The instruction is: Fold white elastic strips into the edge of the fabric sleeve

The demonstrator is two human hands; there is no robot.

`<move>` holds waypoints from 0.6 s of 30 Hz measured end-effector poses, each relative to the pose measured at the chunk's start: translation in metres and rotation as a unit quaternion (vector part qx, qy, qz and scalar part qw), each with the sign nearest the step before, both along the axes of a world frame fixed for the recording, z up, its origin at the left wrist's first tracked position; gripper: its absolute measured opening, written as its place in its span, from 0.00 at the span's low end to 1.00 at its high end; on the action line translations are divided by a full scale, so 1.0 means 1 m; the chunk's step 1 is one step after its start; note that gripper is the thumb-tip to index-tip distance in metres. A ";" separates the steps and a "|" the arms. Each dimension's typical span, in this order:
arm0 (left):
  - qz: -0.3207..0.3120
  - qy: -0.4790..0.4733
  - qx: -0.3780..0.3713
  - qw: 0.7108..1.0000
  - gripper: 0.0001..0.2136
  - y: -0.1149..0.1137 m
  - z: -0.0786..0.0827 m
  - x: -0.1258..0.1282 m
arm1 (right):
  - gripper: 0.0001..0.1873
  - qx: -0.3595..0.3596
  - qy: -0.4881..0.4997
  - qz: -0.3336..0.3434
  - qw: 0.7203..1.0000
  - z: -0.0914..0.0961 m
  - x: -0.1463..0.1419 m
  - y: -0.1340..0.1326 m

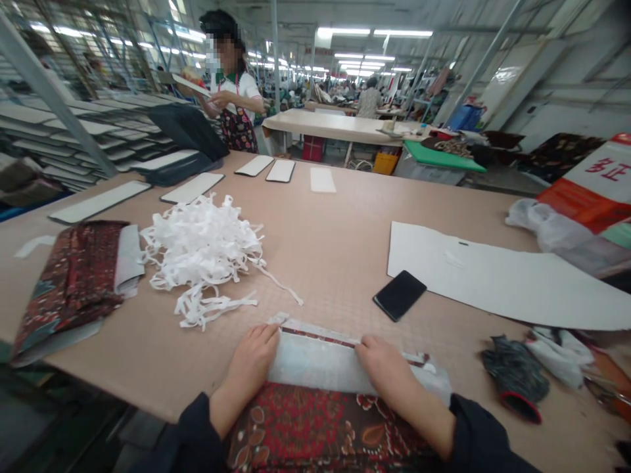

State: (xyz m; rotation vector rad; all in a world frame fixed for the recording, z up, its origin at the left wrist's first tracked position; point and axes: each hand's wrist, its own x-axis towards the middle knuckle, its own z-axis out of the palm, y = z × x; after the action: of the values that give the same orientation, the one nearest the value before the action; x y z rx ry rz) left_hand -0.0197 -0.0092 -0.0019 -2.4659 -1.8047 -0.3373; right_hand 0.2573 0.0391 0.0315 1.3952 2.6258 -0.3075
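Near the table's front edge lies a dark red and brown patterned fabric, with a whitish backing turned up along its far side. A narrow strip of the pattern shows along the folded edge. My left hand is closed on the left end of this edge, fingertips curled over it. Farther right on the same edge, my right hand is also closed, with its fingers bent onto the fold. Beyond my left hand sits a tangled heap of white fabric strips.
A folded stack of patterned fabric lies left. To the right are a phone, a large white panel and a dark glove. White boards line the far side, where another person stands holding a board.
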 end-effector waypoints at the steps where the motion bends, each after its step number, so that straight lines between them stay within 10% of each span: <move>1: 0.002 -0.011 0.010 1.000 0.14 0.000 -0.002 -0.001 | 0.14 -0.009 0.023 0.001 1.000 0.002 -0.013 0.005; 7: 0.031 -0.067 0.046 0.996 0.11 -0.004 -0.004 -0.001 | 0.08 -0.060 0.117 -0.045 0.990 -0.002 -0.088 0.028; 18: 0.069 -0.117 0.103 0.985 0.09 0.000 -0.006 -0.002 | 0.10 -0.078 0.153 -0.012 0.985 -0.005 -0.087 0.028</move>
State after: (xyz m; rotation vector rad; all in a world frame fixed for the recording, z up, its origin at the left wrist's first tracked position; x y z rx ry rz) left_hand -0.0217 -0.0087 -0.0082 -2.2266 -1.9000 -0.7913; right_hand 0.1703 0.0669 0.0260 1.4267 2.7464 -0.7717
